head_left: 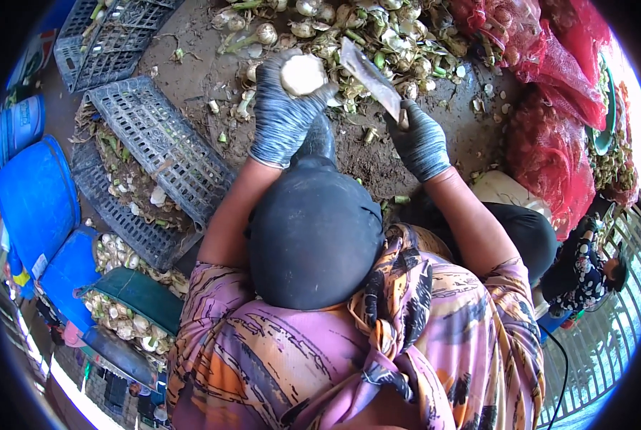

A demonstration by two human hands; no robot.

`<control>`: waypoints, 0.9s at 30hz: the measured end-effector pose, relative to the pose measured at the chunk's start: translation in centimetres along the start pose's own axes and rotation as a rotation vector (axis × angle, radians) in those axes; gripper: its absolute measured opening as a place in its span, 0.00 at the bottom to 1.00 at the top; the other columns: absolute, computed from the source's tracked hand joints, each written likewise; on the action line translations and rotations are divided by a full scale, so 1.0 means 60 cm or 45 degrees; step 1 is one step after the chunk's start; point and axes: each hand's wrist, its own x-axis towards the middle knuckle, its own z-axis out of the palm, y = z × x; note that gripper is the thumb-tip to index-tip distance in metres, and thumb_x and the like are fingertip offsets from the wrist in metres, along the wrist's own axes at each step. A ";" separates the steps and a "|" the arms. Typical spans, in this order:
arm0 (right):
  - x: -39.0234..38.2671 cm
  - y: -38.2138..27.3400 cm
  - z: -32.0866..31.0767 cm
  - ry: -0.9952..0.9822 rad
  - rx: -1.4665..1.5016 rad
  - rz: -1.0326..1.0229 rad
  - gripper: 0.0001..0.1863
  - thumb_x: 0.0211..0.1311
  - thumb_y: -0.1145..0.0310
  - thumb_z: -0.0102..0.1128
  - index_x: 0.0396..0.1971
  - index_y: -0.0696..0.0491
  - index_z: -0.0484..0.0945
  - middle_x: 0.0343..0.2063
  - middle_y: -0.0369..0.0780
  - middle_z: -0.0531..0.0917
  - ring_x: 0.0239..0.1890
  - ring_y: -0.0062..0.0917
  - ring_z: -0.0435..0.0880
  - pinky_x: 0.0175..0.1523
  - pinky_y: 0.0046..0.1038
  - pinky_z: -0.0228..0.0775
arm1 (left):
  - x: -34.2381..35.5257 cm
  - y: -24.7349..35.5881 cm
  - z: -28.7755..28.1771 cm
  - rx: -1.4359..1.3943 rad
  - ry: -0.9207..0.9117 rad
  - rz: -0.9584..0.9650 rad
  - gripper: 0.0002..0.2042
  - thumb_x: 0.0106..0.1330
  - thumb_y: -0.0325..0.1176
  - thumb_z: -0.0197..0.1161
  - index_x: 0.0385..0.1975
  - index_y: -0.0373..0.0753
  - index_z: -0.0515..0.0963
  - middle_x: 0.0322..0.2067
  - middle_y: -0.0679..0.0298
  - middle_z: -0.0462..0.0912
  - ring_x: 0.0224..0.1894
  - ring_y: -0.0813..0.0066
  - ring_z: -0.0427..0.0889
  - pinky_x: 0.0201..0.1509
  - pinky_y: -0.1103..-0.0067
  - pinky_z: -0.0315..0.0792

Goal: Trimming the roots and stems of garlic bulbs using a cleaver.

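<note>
My left hand (279,118), in a grey knit glove, grips a pale, trimmed white onion (302,74) whose flat, cut-looking face shows on top. My right hand (419,141) wears a similar glove and is closed round the handle of a broad-bladed knife (369,80). The blade slants up and to the left, apart from the onion. Beyond both hands lies a heap of onions (335,25) with roots, green stalks and loose skins. Scraps of skin and stalk are scattered on the muddy ground (363,161) below my hands.
My dark-covered knee (313,236) rises between my forearms. Black plastic crates (163,136) stand at the left, beside blue barrels (37,197) and a green crate (138,290) of onions. Red mesh sacks (550,143) are piled at the right. Another person (586,287) is at far right.
</note>
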 end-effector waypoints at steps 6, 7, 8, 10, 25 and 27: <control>-0.017 -0.044 0.007 -0.102 0.264 -0.207 0.11 0.43 0.67 0.56 0.28 0.53 0.68 0.19 0.46 0.74 0.25 0.39 0.74 0.27 0.31 0.66 | -0.002 -0.036 0.002 -1.522 -0.155 -0.692 0.19 0.48 0.30 0.58 0.39 0.34 0.63 0.36 0.58 0.68 0.37 0.69 0.71 0.42 0.79 0.67; -0.017 -0.054 0.010 -0.102 0.271 -0.212 0.12 0.43 0.67 0.57 0.28 0.53 0.69 0.20 0.46 0.74 0.25 0.39 0.75 0.27 0.29 0.67 | -0.014 -0.061 0.003 -1.632 -0.257 -0.765 0.19 0.49 0.35 0.57 0.39 0.35 0.64 0.37 0.56 0.68 0.38 0.68 0.70 0.41 0.78 0.68; -0.015 -0.055 0.009 -0.089 0.213 -0.188 0.11 0.43 0.67 0.57 0.28 0.53 0.69 0.20 0.45 0.75 0.24 0.36 0.75 0.27 0.28 0.66 | -0.007 -0.031 0.006 -1.735 -0.209 -0.979 0.18 0.50 0.37 0.56 0.38 0.35 0.65 0.35 0.57 0.69 0.36 0.69 0.71 0.40 0.76 0.69; -0.009 -0.051 0.010 -0.096 0.287 -0.103 0.10 0.44 0.68 0.57 0.28 0.53 0.69 0.20 0.44 0.75 0.23 0.34 0.75 0.27 0.27 0.66 | -0.010 -0.005 -0.002 -1.820 -0.326 -1.157 0.16 0.52 0.41 0.53 0.34 0.35 0.66 0.29 0.59 0.71 0.28 0.73 0.72 0.35 0.73 0.70; 0.017 -0.034 0.001 -0.268 1.294 0.531 0.13 0.49 0.62 0.54 0.28 0.56 0.69 0.17 0.32 0.71 0.18 0.14 0.67 0.24 0.18 0.60 | -0.010 0.017 -0.003 -0.149 -0.400 -0.047 0.27 0.36 0.36 0.68 0.38 0.37 0.64 0.33 0.58 0.72 0.36 0.69 0.72 0.40 0.78 0.68; 0.018 -0.044 -0.013 -0.268 1.176 0.467 0.13 0.48 0.62 0.54 0.29 0.56 0.68 0.16 0.34 0.71 0.19 0.16 0.68 0.24 0.19 0.62 | -0.010 0.019 0.000 -0.163 -0.415 -0.186 0.27 0.35 0.38 0.69 0.37 0.37 0.65 0.33 0.58 0.72 0.36 0.71 0.72 0.40 0.79 0.67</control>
